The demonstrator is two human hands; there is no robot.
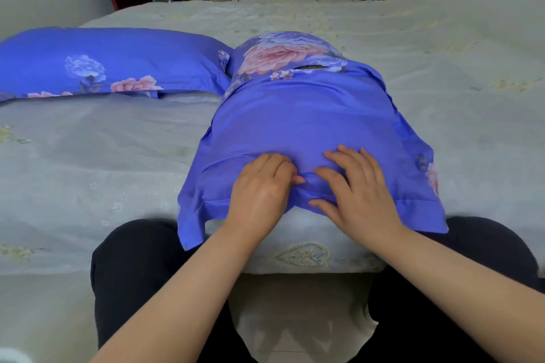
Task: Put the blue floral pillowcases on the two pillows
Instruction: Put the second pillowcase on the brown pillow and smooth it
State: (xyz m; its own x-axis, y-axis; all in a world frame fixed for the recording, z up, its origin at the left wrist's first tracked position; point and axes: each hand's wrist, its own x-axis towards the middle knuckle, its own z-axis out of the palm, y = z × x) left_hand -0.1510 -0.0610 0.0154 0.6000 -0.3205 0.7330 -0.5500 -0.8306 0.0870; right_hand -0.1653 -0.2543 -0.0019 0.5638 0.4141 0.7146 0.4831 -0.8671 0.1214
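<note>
A blue floral satin pillowcase (300, 115) covers a pillow lying lengthwise at the near edge of the pale grey bed (88, 150). The left hand (259, 188) pinches its hem with curled fingers; the right hand (356, 186) presses flat, fingers spread. A second cased pillow (103, 62) lies far left.

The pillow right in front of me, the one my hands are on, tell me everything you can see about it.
The near pillow in its blue floral smooth-fabric pillowcase lies lengthwise on the pale flowered bedspread, its near flanged edge overhanging the bed's edge. The fabric is plain blue near you, with large pink and lilac blooms at the far end, where a small dark gap shows. The left hand pinches a fold near the hem; the right hand rests on it, fingers spread. Its far corner meets the other cased pillow.
</note>
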